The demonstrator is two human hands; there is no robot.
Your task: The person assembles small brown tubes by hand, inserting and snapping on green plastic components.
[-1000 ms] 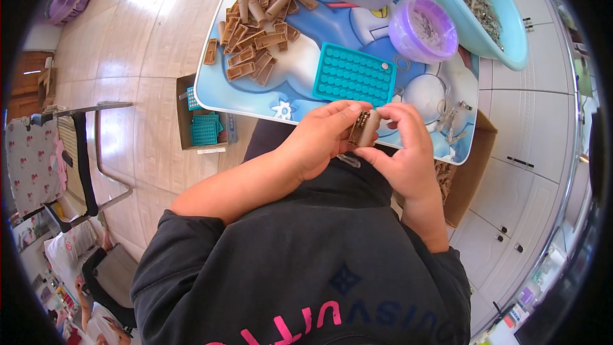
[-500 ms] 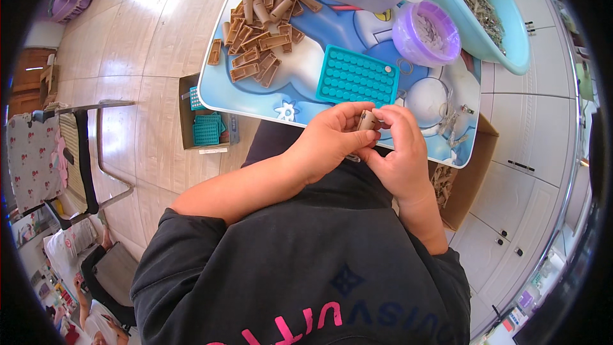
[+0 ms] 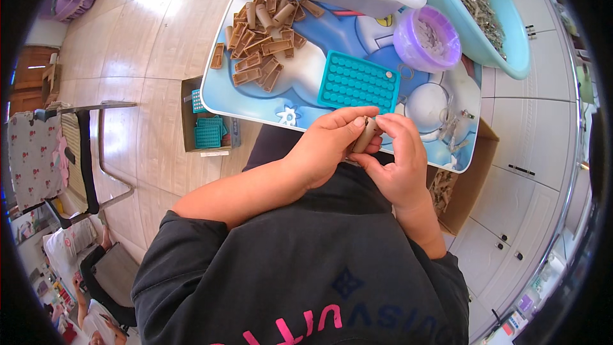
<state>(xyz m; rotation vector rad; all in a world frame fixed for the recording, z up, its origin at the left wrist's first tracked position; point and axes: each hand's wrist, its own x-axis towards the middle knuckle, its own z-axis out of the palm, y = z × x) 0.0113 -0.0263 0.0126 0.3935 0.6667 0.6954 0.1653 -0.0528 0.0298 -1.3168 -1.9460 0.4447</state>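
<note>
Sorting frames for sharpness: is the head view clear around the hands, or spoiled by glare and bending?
Head view: the left hand, right hand and brown piece are sharp; glare brightens the floor; cabinet edges bend near the black rim.

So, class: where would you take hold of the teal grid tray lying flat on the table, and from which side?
Pinch the teal grid tray by its near long edge, from the person's side: it lies flat, that edge is bare, and the purple bowl crowds the far corner.

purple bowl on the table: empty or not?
Not empty. The purple bowl stands upright, and a layer of small greyish pieces covers its bottom; what they are cannot be told.
</note>
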